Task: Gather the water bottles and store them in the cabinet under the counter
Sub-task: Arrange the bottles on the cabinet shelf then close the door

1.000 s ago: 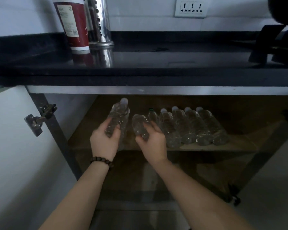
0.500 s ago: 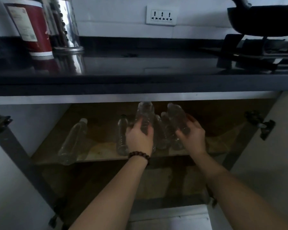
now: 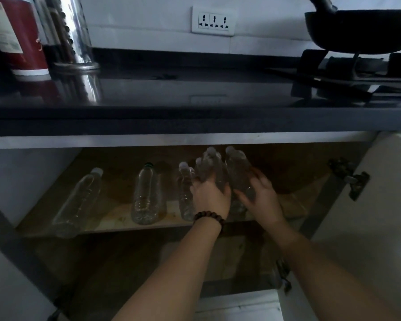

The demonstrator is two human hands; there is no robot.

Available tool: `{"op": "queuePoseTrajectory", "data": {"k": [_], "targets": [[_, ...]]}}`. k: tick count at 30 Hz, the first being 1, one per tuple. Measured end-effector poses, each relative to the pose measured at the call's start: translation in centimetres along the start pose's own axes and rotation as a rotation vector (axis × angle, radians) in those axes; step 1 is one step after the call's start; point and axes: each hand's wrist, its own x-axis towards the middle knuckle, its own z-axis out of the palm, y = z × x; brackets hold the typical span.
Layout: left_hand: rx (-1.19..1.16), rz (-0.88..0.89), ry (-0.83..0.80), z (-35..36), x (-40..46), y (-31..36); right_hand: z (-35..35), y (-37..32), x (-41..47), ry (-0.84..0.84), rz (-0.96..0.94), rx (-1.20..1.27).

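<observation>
The left hand's fingers [image 3: 200, 181] are curled over the lower part of a cluster of clear bottles [image 3: 208, 170], and the left hand [image 3: 210, 198], with a bead bracelet [image 3: 208, 217] at the wrist, grips them from the near side. Just beside it the right hand [image 3: 261, 195] wraps one more bottle [image 3: 237, 172], thumb on the left of it and fingers spread round the right, a moderate opening filled by the plastic. Both held lots lie with their long axis running away from the person, caps toward the back of the cabinet and bases toward the palms, so they sit straight ahead of the fingers, over the right half of the wooden shelf [image 3: 294, 205]. How many bottles the left hand holds I cannot tell in the dim light. To the left, apart from either hand, three more lie on the shelf the same way: a thin bottle [image 3: 185, 195] just beside the left hand, a wider bottle [image 3: 146, 195] further off, and a slanted bottle [image 3: 79, 200] near the left wall. The left hand is nearer these. I judge the stowing nearly done, with only setting down and tidying left.
</observation>
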Motion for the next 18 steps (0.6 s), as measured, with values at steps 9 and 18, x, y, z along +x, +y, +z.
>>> {"op": "queuePoseTrajectory", "data": {"k": [9, 18], "targets": [[-0.117, 0.115, -0.222, 1.0, -0.3, -0.1, -1.2, 0.3, 0.5, -0.098, -0.029, 0.021], [-0.008, 0.322, -0.216, -3.2, -1.8, -3.1, -2.8, -2.1, -1.1, -0.106, -0.081, -0.014]]}}
